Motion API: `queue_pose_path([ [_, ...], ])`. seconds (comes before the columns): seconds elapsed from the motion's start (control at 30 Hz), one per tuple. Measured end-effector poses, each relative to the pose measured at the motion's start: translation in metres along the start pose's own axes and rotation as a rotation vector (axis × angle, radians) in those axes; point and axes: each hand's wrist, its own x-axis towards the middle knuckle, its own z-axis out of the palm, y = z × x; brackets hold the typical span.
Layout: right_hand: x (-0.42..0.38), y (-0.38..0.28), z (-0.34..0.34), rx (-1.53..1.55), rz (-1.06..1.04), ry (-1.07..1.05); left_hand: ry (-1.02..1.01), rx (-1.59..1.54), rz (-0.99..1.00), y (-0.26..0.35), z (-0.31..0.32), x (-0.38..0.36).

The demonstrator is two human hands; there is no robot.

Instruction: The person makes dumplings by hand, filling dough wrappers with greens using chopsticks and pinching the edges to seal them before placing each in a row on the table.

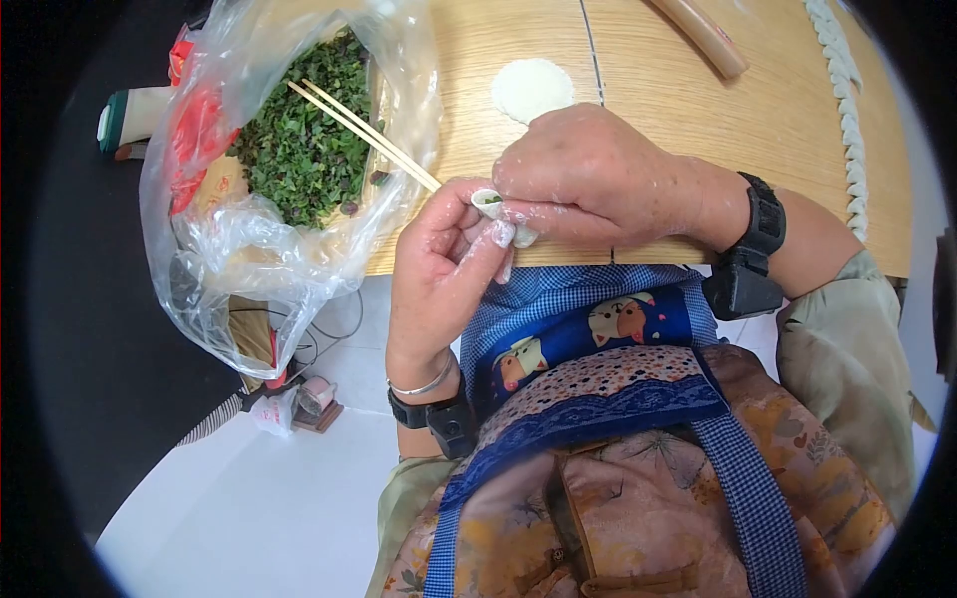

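Note:
Between the fingers of both hands is a dumpling [486,197], a folded white wrapper with green filling showing at its upper left end. My left hand [447,249], dusted with flour, cradles it from the left, fingers curled. My right hand [598,179] comes over from the right, its thumb and bent fingers pinching the wrapper's edge. Part of the dumpling is hidden behind the fingers. A flat round wrapper [532,90] lies on the table just above my right hand. Wooden chopsticks [364,135] rest across the chopped greens [299,149], their near ends close to my left hand.
A clear plastic bag [409,60] surrounds the greens at the left of the wooden table [469,40]. A rolling pin [703,40] lies at the top right. Along the right edge runs a row of pale, dough-like pieces [847,110].

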Motion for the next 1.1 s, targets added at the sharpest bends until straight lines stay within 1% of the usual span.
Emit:
queue_pose_path([
  [0.07,0.000,0.001,0.002,0.009,-0.039,0.049,0.007,0.026,0.015,0.000,-0.001,0.000],
  [0.13,0.000,0.002,0.002,-0.001,-0.039,0.053,0.001,-0.052,-0.006,0.004,0.002,-0.002],
  [0.2,0.000,0.000,-0.001,-0.011,-0.038,0.058,0.000,-0.030,-0.019,0.004,0.001,-0.003],
  [0.27,0.000,-0.003,-0.007,0.007,0.128,-0.096,-0.001,-0.009,-0.032,0.004,0.000,-0.003],
  [0.4,0.000,-0.002,-0.003,0.039,0.131,-0.054,-0.052,0.029,-0.007,0.001,-0.002,-0.001],
  [0.47,-0.001,-0.001,-0.001,0.094,0.070,-0.002,-0.059,0.036,0.000,0.001,-0.001,-0.002],
  [0.53,-0.001,0.001,0.004,0.087,0.045,0.023,-0.023,0.036,-0.022,0.001,0.000,-0.002],
  [0.67,0.001,0.004,0.009,0.102,-0.045,0.098,-0.037,0.036,-0.032,0.002,0.000,-0.002],
  [0.73,0.002,0.003,0.009,0.102,-0.063,0.123,-0.004,0.026,-0.019,0.002,0.003,-0.002],
  [0.8,0.002,0.003,0.008,0.103,-0.081,0.148,-0.025,0.022,-0.017,0.001,-0.001,-0.002],
  [0.87,0.000,0.003,0.005,0.109,-0.025,0.066,-0.045,0.018,-0.014,0.001,-0.002,-0.003],
  [0.9,0.000,0.001,0.002,0.108,-0.024,0.066,-0.062,0.019,0.004,0.003,0.000,-0.003],
  [0.97,-0.001,-0.002,-0.006,0.140,0.124,-0.075,-0.079,0.021,0.022,0.005,0.001,-0.002],
  [1.03,0.000,-0.002,-0.003,0.140,0.128,-0.055,-0.153,-0.005,0.085,0.005,0.001,0.000],
  [1.1,0.000,-0.002,-0.002,0.141,0.132,-0.035,-0.134,0.003,0.046,0.005,0.001,-0.001],
])
